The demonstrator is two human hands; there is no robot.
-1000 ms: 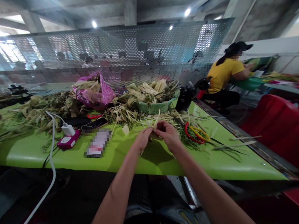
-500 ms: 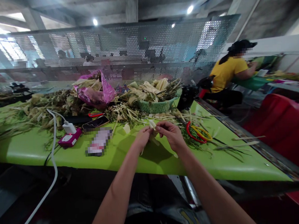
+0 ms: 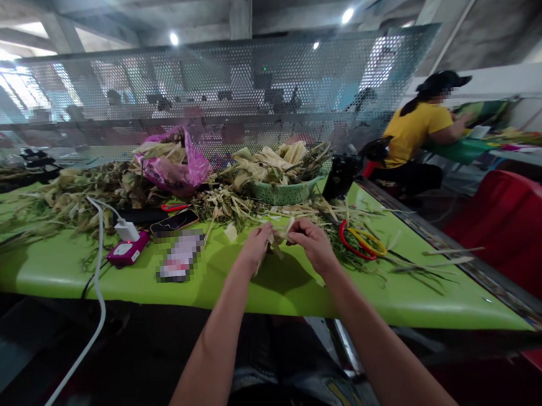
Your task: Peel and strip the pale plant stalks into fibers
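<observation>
Pale strips of dried husk [image 3: 278, 235] stretch between my two hands above the green table [image 3: 301, 294]. My left hand [image 3: 257, 245] is closed on one end, and a few strip ends hang below its fingers. My right hand [image 3: 312, 242] pinches the other end between thumb and fingertips. Just right of that hand lie scissors with red and yellow handles [image 3: 361, 241] on a heap of green stalks. Beyond both hands, a green basket [image 3: 282, 193] is piled with dried husks [image 3: 286, 158]. Parts of the strips are hidden inside my fingers.
On the left lie a phone [image 3: 181, 257], a darker phone [image 3: 175, 222], and a magenta power block [image 3: 128, 248] with a white cable [image 3: 100, 291]. A pink bag [image 3: 174, 163] sits on dried plants. Red chairs [image 3: 501, 210] and a person in yellow [image 3: 415, 129] are right; another hand shows far left.
My hands have moved slightly apart, and the pale husk that was bunched at my fingertips now spans the gap between them. The view has shifted a little.
</observation>
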